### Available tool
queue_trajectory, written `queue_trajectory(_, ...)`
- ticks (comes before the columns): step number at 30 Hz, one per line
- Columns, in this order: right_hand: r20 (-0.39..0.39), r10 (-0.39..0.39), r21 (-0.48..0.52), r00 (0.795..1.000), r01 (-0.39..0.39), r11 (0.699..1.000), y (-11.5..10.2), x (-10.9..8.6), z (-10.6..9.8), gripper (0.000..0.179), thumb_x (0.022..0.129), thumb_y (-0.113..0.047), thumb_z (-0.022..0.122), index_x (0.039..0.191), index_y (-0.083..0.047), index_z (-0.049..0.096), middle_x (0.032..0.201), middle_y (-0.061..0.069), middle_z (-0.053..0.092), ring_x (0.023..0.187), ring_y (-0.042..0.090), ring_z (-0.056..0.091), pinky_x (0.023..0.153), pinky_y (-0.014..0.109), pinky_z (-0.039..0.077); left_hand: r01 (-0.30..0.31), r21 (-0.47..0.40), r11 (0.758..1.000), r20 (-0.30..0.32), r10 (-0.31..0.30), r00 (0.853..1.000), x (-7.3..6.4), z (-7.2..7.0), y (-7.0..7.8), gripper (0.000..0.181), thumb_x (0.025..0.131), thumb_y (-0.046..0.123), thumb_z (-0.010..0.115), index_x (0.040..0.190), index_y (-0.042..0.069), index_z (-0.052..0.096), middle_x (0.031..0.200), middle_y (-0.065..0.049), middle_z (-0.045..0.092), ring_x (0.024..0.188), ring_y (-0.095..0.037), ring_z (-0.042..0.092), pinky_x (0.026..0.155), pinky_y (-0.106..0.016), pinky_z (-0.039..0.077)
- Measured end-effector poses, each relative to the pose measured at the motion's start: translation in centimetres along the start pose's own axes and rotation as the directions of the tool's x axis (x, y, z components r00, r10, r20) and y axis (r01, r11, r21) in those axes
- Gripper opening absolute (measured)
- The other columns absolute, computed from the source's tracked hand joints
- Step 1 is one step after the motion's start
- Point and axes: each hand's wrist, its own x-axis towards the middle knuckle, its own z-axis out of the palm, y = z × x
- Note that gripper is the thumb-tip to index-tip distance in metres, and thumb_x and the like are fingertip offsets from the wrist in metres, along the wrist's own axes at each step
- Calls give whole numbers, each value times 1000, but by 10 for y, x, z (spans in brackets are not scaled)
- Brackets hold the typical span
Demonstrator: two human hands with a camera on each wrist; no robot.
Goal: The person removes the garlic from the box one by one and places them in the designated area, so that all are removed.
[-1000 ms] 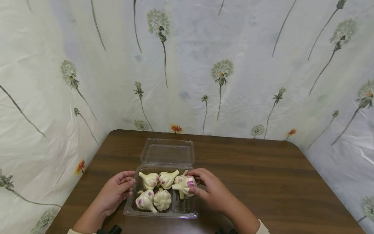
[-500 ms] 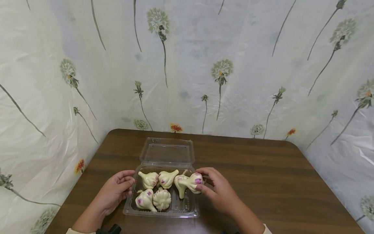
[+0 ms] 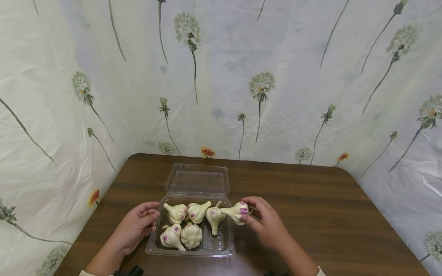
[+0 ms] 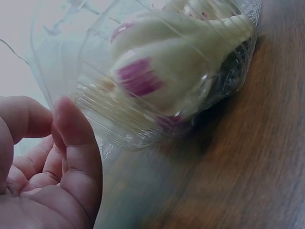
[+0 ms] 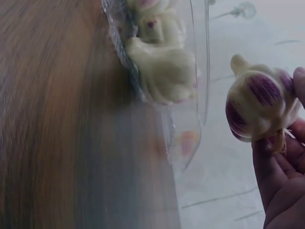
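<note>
My right hand (image 3: 266, 218) holds a garlic bulb (image 3: 237, 213) by its root end, just right of a clear plastic container (image 3: 152, 251). Its stem points left, overlapping the container's right edge in the head view. In the right wrist view, thumb and fingers hold this white bulb (image 5: 262, 102) with purple patches. At the container's left rim, my left hand (image 3: 138, 226) has its thumb and forefinger tips together, pinching the edge. Several more garlic bulbs lie inside, among them one with its stem toward me (image 3: 215, 218) in the right part.
The container's hinged lid (image 3: 197, 180) lies folded back behind it. All stands on a dark brown wooden table (image 3: 310, 207). A pale sheet with printed dandelions (image 3: 221, 76) hangs behind the table and along its sides.
My right hand has carried the garlic bulb rightward, from above the container's right compartment to beyond its edge, uncovering the bulb beneath. My left hand has stayed at the rim.
</note>
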Motion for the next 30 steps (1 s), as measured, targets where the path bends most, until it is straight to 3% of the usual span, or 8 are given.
queue_trajectory(10,-23,74,-1,997,-74,997,11,-5,-11,42,96,-16,76,133,-3,63,130,7,64,119,24,65,99,38,58,12,2,1000,-11,-12,1000,-2,2,2,50,107,7,56,152,-4,38,105,3,61,82,-7,58,73,-21,57)
queue_trajectory(17,-32,80,7,996,-79,997,14,-4,-18,42,96,-16,76,134,-4,62,130,9,63,120,25,65,98,31,59,19,2,1000,-37,-19,999,-1,4,2,48,107,7,55,152,-3,39,104,4,62,82,-8,58,73,-22,57)
queue_trajectory(23,-41,147,19,988,-146,989,22,-5,-20,43,94,-12,78,132,0,62,130,11,63,120,28,65,99,33,58,25,9,1000,-46,-24,999,-1,5,4,48,107,6,55,152,-3,39,105,3,62,83,-8,57,74,-22,57)
queue_trajectory(30,-66,206,-7,976,-207,978,32,-11,-24,41,96,-19,77,131,-2,63,129,12,64,121,30,64,100,38,58,29,8,1000,-47,-29,998,-2,5,4,48,107,6,55,152,-4,38,104,3,62,82,-8,58,73,-22,56)
